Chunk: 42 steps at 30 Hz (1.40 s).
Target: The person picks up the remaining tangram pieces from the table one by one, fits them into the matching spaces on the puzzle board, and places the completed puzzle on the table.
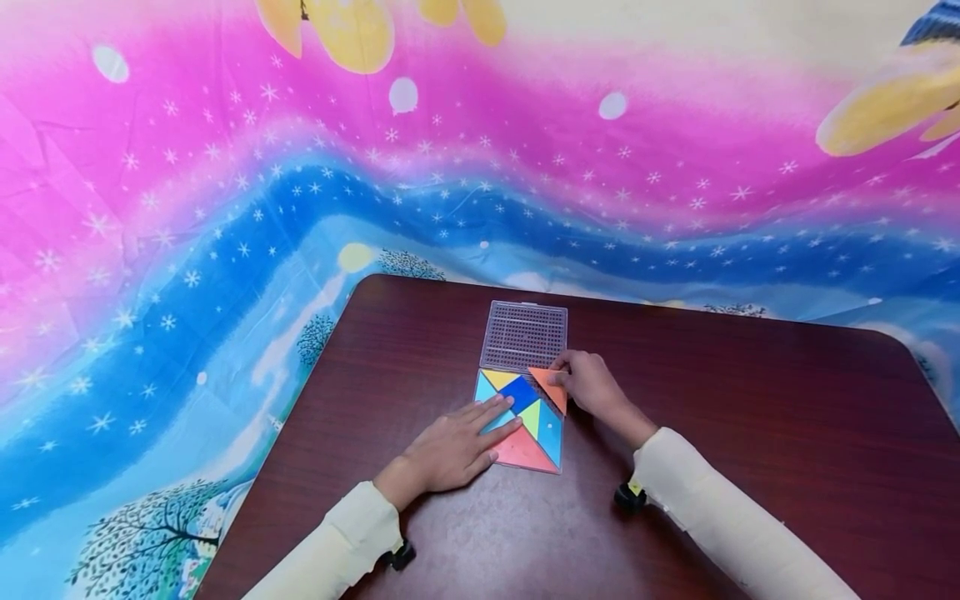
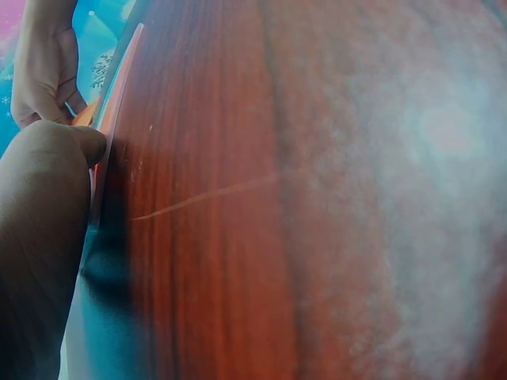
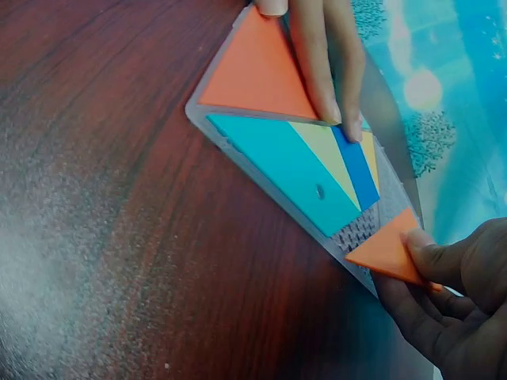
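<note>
A set of tangram pieces lies in a clear plastic tray [image 3: 194,109] in front of me. My right hand [image 1: 597,390] pinches an orange triangle [image 3: 386,249] between thumb and fingers, tilted over the tray's far right corner, where bare gridded floor shows. My left hand [image 1: 450,450] rests with extended fingers on the pieces, touching near the blue square [image 1: 519,390] and partly covering a light blue one. Nearest me in the tray is a large coral-red triangle [image 1: 527,454]. Beside it are a teal piece [image 1: 551,433] and a yellow-green triangle [image 1: 531,416]. A yellow triangle [image 1: 498,379] sits at the far edge.
The gridded lid [image 1: 524,335] lies flat on the table beyond the tray, adjoining it. Both are on a dark red-brown wooden table [image 1: 750,433] with rounded corners. Behind the table hangs a pink and blue patterned cloth [image 1: 480,150].
</note>
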Each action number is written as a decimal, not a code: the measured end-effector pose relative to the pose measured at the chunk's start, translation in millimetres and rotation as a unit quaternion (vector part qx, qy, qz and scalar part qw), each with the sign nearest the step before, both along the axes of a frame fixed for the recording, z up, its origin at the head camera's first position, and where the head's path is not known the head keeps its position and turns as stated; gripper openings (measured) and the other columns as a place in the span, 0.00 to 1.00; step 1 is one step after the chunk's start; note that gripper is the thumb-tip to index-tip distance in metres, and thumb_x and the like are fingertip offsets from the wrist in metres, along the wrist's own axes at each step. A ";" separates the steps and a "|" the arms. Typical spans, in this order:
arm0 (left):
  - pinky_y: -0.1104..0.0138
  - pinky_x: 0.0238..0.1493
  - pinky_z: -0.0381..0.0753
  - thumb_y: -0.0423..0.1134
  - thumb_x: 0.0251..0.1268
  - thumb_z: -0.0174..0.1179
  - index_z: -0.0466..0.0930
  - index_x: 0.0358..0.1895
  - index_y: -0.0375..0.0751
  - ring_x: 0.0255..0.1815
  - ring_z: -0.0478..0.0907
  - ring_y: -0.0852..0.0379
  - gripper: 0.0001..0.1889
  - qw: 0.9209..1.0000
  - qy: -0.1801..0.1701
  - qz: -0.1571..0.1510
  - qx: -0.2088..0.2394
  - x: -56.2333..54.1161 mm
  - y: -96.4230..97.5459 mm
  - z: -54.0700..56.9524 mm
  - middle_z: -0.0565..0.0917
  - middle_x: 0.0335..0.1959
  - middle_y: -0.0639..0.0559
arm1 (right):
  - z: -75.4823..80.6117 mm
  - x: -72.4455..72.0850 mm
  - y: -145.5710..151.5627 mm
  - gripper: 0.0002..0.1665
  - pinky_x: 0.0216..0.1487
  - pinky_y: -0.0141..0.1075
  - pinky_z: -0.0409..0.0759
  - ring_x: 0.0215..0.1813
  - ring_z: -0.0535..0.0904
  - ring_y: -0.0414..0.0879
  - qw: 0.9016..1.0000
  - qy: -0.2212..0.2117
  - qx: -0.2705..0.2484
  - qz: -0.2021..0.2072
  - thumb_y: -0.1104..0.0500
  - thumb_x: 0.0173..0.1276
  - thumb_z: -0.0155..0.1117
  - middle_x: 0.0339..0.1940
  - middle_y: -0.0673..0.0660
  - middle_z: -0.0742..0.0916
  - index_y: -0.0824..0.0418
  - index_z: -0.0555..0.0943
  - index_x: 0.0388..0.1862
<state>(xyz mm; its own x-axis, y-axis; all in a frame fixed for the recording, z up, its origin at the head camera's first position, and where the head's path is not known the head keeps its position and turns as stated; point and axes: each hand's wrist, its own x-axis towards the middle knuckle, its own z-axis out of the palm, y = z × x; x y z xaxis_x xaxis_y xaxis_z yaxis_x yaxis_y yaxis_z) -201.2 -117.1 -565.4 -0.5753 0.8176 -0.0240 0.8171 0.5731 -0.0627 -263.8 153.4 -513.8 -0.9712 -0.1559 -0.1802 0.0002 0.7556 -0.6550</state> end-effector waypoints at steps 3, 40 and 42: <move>0.60 0.84 0.56 0.59 0.84 0.31 0.42 0.85 0.60 0.87 0.43 0.54 0.32 1.000 0.000 -0.001 -0.001 0.1 0.0 -0.4 0.46 0.87 0.52 | -0.9 0.9 -2.9 0.07 0.28 0.31 0.81 0.27 0.79 0.44 1.000 0.007 0.008 0.000 0.63 0.73 0.66 0.37 0.59 0.89 0.66 0.86 0.46; 0.59 0.84 0.57 0.60 0.83 0.32 0.43 0.85 0.60 0.87 0.43 0.54 0.33 1.000 -0.023 0.008 0.005 0.9 1.2 2.3 0.45 0.87 0.53 | -16.9 15.5 -13.7 0.11 0.52 0.46 0.87 0.46 0.80 0.51 0.988 0.134 0.074 -0.010 0.60 0.64 0.77 0.45 0.57 0.86 0.60 0.89 0.45; 0.59 0.84 0.56 0.60 0.83 0.33 0.43 0.85 0.60 0.87 0.42 0.54 0.33 1.000 -0.022 0.008 0.006 0.6 1.2 1.9 0.45 0.87 0.53 | -19.1 15.7 -13.3 0.11 0.53 0.46 0.87 0.48 0.79 0.51 0.987 0.138 0.078 -0.009 0.59 0.64 0.77 0.45 0.58 0.86 0.60 0.89 0.45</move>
